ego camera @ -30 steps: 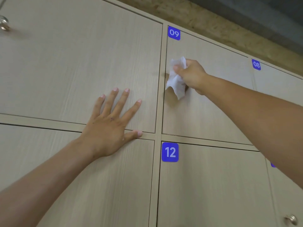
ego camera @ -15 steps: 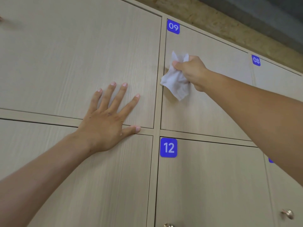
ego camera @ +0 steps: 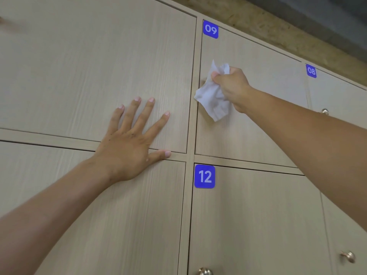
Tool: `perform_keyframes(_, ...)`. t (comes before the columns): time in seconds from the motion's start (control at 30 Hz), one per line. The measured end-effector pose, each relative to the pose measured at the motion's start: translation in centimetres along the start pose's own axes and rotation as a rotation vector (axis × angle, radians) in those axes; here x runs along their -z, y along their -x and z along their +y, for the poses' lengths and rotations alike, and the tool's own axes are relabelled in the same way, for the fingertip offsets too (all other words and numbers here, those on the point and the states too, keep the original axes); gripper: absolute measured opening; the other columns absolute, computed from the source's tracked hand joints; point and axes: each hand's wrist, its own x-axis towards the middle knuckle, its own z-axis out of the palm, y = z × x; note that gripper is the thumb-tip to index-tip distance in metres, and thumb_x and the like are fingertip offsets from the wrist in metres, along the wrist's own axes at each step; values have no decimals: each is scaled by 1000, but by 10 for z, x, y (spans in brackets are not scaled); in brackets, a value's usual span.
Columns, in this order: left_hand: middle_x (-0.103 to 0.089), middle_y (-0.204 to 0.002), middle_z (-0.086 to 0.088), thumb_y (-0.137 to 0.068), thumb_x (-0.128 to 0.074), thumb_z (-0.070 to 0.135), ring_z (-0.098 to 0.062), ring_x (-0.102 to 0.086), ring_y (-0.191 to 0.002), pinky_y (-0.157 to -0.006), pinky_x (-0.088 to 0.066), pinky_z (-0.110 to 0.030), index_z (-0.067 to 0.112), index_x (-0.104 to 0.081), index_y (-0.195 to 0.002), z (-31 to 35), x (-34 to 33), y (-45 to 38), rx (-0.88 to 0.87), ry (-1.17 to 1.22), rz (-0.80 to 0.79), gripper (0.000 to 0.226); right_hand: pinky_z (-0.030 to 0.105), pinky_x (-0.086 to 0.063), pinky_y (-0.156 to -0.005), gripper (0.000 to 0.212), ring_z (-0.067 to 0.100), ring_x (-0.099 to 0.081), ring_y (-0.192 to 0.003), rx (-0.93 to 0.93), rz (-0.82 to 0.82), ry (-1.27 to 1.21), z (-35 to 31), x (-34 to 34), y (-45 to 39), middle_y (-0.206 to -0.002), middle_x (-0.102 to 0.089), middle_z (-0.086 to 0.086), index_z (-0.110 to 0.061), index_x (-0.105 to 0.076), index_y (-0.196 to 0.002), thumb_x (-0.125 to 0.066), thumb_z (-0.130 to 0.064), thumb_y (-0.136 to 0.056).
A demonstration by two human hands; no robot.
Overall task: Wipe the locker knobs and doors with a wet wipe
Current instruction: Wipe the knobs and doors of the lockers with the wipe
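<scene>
Pale wood locker doors fill the view. My right hand (ego camera: 231,87) grips a crumpled white wet wipe (ego camera: 213,98) against the left edge of the door marked 09 (ego camera: 258,100). Whatever lies under the wipe is hidden, so that door's knob does not show. My left hand (ego camera: 133,141) rests flat with fingers spread on the door left of 09 (ego camera: 89,66), its thumb along the horizontal rail. The door marked 12 (ego camera: 258,215) is below, with a metal knob (ego camera: 205,271) at its bottom edge.
Door 08 (ego camera: 337,92) lies to the right with a knob (ego camera: 325,111) just above my right forearm. Another knob (ego camera: 347,257) sits at the lower right. A rough board strip and dark wall run above the lockers.
The wipe has slid slightly left and down along the left edge of door 09, spreading wider. The view has tilted, bringing knobs in at the bottom. My left hand stays flat.
</scene>
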Motion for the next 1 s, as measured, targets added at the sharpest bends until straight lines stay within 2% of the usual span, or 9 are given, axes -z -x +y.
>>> perform_keyframes(0.1, 17, -172, -7, -82, 2, 84, -33, 16, -158, -126, 5, -54, 39, 11, -162, 0, 0, 0, -3, 1, 8, 93, 33, -59, -83, 28, 18, -71, -93, -1, 23, -1, -5, -4, 1, -103, -72, 0, -16, -63, -121, -60, -31, -97)
perform_keyframes(0.2, 18, -172, -7, -82, 2, 84, -33, 17, -158, -126, 6, -54, 39, 11, -162, 0, -1, 1, -2, 1, 5, 93, 32, -56, -85, 15, 18, -69, -93, -12, 42, 25, -10, -7, -1, -98, -69, -2, -20, -61, -110, -55, -28, -99)
perform_keyframes(0.27, 16, -172, -7, -83, 1, 84, -33, 16, -158, -126, 5, -54, 38, 9, -163, 0, 0, 1, -5, 2, 14, 92, 33, -55, -85, 20, 21, -68, -98, -24, 66, 78, -13, -10, -4, -103, -69, 1, -17, -61, -113, -50, -27, -100)
perform_keyframes(0.37, 11, -173, -8, -85, -1, 84, -34, 12, -158, -127, 2, -55, 37, 5, -164, -1, -1, 1, -12, -3, 24, 92, 30, -47, -76, 33, 23, -62, -95, 3, 128, 259, -15, -15, -8, -105, -62, 2, -12, -59, -125, -39, -27, -103)
perform_keyframes(0.6, 2, -174, -10, -89, -5, 82, -36, 4, -159, -126, -4, -56, 35, -3, -165, -2, -3, 1, -21, -29, 51, 89, 34, -34, -68, 39, 27, -53, -79, 334, 242, 965, -8, -27, -5, -87, -54, 5, -10, -59, -111, -31, -35, -103)
perform_keyframes(0.77, -6, -173, -12, -92, -9, 81, -38, -4, -159, -125, -11, -58, 33, -9, -165, -4, -7, 1, -33, -65, 76, 88, 34, -33, -61, 31, 28, -47, -58, 664, 197, 1304, -3, -16, -2, -65, -49, 5, -6, -55, -106, -45, -33, -95)
perform_keyframes(0.83, -8, -173, -13, -92, -11, 81, -39, -6, -158, -125, -12, -59, 32, -12, -165, -4, -8, 1, -39, -69, 89, 87, 34, -32, -61, 23, 29, -47, -58, 683, 190, 1299, -3, -15, 0, -61, -40, 2, -9, -52, -97, -45, -30, -94)
perform_keyframes(0.9, -10, -173, -13, -92, -12, 80, -40, -7, -158, -125, -13, -59, 31, -14, -165, -4, -8, 1, -41, -76, 92, 87, 34, -32, -65, 14, 31, -52, -68, 598, 212, 1211, -6, -18, -3, -69, -47, 5, -13, -48, -92, -43, -25, -95)
perform_keyframes(1.0, -11, -173, -13, -92, -11, 80, -40, -8, -158, -125, -13, -60, 31, -14, -165, -4, -8, 1, -44, -81, 93, 87, 34, -35, -69, 25, 31, -61, -85, 404, 318, 1060, -6, -28, -12, -89, -61, 9, -12, -61, -99, -39, -25, -99)
